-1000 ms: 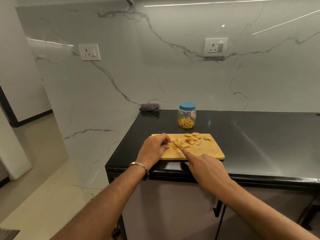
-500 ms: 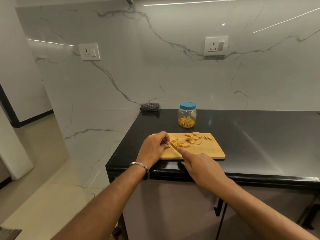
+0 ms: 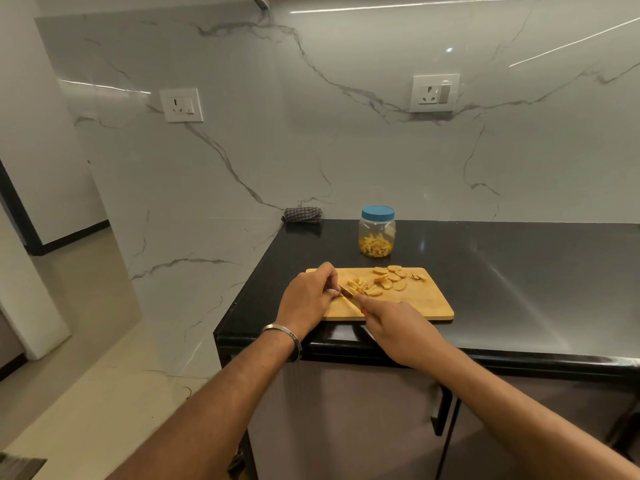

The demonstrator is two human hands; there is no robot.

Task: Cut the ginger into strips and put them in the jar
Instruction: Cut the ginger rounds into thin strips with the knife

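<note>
From my head view, the ginger (image 3: 363,287) lies on the board (image 3: 415,303) on the surface (image 3: 519,271), cut strips just beside my knife (image 3: 346,292) and round slices further back, the jar (image 3: 377,232) standing behind, lid on. The pieces look light, stiff and a bit slick, so I judge they are best pinned from above, fingertips tucked back. My left hand (image 3: 306,299) has its grip curled down at the blade's left, on what I cannot tell; my right hand (image 3: 394,329) is wrapped round the handle.

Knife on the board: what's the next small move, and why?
Probably another slice down through the ginger under the left hand: the right hand holds the knife against it, round slices remain uncut, and the jar is lidded.
</note>
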